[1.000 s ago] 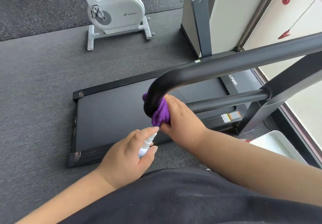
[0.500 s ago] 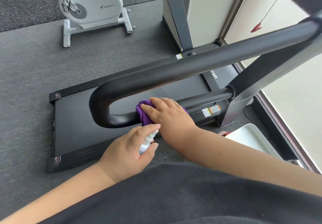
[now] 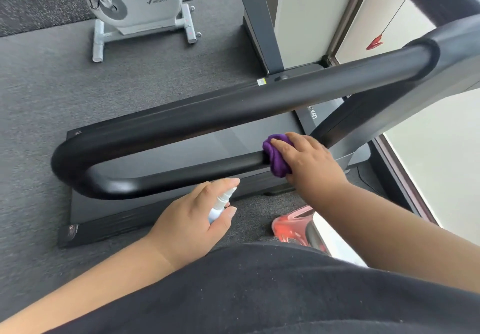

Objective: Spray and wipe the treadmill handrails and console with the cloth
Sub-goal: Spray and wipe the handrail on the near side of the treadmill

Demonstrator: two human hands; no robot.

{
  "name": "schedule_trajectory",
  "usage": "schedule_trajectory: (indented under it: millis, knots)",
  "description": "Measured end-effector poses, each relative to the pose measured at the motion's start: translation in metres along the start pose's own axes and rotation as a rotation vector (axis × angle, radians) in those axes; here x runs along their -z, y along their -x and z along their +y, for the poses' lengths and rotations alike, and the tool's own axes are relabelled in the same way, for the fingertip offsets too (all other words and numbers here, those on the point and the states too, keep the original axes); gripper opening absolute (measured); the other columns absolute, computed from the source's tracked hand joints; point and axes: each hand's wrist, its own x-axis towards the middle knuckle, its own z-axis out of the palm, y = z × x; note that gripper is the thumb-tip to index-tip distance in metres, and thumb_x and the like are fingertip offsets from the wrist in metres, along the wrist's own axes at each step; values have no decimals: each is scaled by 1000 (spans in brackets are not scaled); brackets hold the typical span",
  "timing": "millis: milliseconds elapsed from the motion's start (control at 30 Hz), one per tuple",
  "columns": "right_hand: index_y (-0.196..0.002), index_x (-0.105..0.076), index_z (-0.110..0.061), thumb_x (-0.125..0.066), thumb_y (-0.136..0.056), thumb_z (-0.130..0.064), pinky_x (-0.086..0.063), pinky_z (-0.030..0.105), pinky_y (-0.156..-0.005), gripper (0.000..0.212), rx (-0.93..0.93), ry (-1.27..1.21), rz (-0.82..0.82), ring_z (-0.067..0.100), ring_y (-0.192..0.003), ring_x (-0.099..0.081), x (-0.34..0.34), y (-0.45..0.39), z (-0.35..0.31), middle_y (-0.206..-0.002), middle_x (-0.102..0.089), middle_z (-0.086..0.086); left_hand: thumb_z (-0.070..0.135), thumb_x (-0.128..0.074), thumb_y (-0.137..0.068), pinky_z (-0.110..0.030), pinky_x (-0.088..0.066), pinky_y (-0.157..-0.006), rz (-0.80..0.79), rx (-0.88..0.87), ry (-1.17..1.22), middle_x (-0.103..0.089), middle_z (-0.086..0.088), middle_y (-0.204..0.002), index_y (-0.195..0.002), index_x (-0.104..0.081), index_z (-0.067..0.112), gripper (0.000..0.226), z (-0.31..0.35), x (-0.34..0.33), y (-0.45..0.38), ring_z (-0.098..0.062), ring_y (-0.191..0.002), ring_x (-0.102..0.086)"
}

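Observation:
A black U-shaped handrail of the treadmill loops across the middle of the view. My right hand grips a bunched purple cloth around the handrail's lower bar, near where it meets the grey upright. My left hand holds a small white spray bottle just below the lower bar, nozzle pointing up toward it. The treadmill belt deck lies on the floor underneath. The console is out of view.
A white exercise bike stands on the grey floor mat at the back. A red shoe and a white tray sit on the floor at my right. A window wall with red hanging ornaments runs along the right.
My right hand has slid the cloth from the handrail's bend along the lower bar to the right, toward the upright. My left hand has kept holding the bottle below the bar.

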Motion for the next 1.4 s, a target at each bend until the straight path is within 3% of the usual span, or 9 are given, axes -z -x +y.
schedule_trajectory:
  millis: [267, 433, 600, 800, 933, 1033, 1167, 1233, 1400]
  knots:
    - [-147, -40, -22, -82, -73, -25, -46, 52, -102, 85, 135, -43, -16, 36, -126, -48, -3, -5, 12, -143, -48, 10, 43, -52, -91, -31, -56, -64, 79, 45, -44, -58, 18, -110, -139, -34, 38, 51, 5, 1, 5, -1, -86, -58]
    - [-144, -48, -17, -81, -75, -41, -48, 45, -98, 80, 338, 3, -9, 34, -120, -55, -6, -26, -44, -138, -55, 10, 44, -52, -89, -24, -52, -75, 110, 176, -79, -64, 10, -118, -136, -36, 43, 50, 2, 7, 22, -6, -94, -61]
    - [-155, -20, -22, -64, -89, -33, -33, 41, -112, 80, 573, -56, -73, 29, -137, -37, -21, -45, -132, -155, -34, 6, 38, -54, -88, -26, -49, -73, 112, 212, -102, -67, 5, -115, -134, -44, 30, 48, -4, 22, 38, -7, -91, -62]
    - [-134, -52, -17, -69, -86, -39, -46, 42, -95, 55, 525, -543, -10, 33, -112, -57, -6, -63, -200, -123, -63, 7, 40, -55, -84, -31, -56, -65, 161, 291, -100, -67, 7, -104, -132, -44, 34, 50, -13, 40, 66, -4, -85, -62]
    - [-140, -46, -14, -70, -85, -49, -46, 42, -94, 69, 662, -463, -79, 33, -116, -57, -4, -71, -235, -130, -61, 8, 41, -55, -82, -32, -57, -63, 157, 294, -107, -68, 3, -99, -131, -43, 34, 51, -13, 44, 70, -11, -80, -65]
    - [-138, -43, -19, -65, -82, -62, -49, 41, -90, 73, 669, -271, -203, 28, -115, -58, -3, -85, -231, -129, -60, 2, 40, -56, -83, -30, -54, -62, 144, 275, -129, -68, 4, -98, -131, -44, 31, 51, -9, 42, 68, -9, -80, -63]
    - [-94, -49, -27, -59, -78, -74, -40, 32, -61, 51, 569, -214, -357, 17, -78, -59, 1, -98, -197, -82, -58, -11, 39, -56, -83, -29, -54, -63, 175, 271, -123, -66, 7, -98, -132, -44, 31, 51, -2, 34, 59, -4, -83, -60]
    - [-87, -48, -30, -56, -74, -81, -34, 29, -53, 53, 483, -214, -425, 13, -69, -55, 4, -99, -165, -75, -57, -12, 40, -56, -84, -28, -55, -66, 198, 281, -117, -66, 8, -98, -132, -44, 32, 51, 1, 30, 52, -3, -86, -60]
    - [-79, -46, -33, -51, -67, -88, -37, 31, -59, 58, 322, -190, -417, 11, -67, -52, 9, -93, -65, -73, -55, -15, 45, -50, -86, -19, -46, -80, 186, 300, -91, -61, 16, -102, -132, -37, 45, 47, 9, 16, 31, -1, -96, -56]
